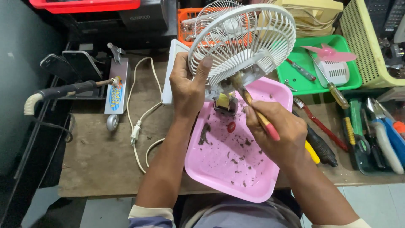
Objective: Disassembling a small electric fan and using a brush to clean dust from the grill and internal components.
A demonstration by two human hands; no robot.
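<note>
Left hand (187, 86) grips white fan guard (240, 40), tilted above pink tray (253, 185). Right hand (276, 131) closed on brush (257, 114) at motor. Advise short strokes, debris falling into tray.

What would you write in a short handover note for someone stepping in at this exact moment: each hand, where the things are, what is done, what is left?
Left hand: grips the rim of the white fan grille, holding the fan up, tilted, above the pink tray.
Right hand: holds a brush with a red-and-yellow handle, its head at the exposed motor behind the grille.
Done, by the look of it: dark dirt crumbs and a small red piece lie in the tray.
Left: brushing appears unfinished; the pink blade sits apart in the green tray.
Screwdrivers lie right of the trays.
</note>
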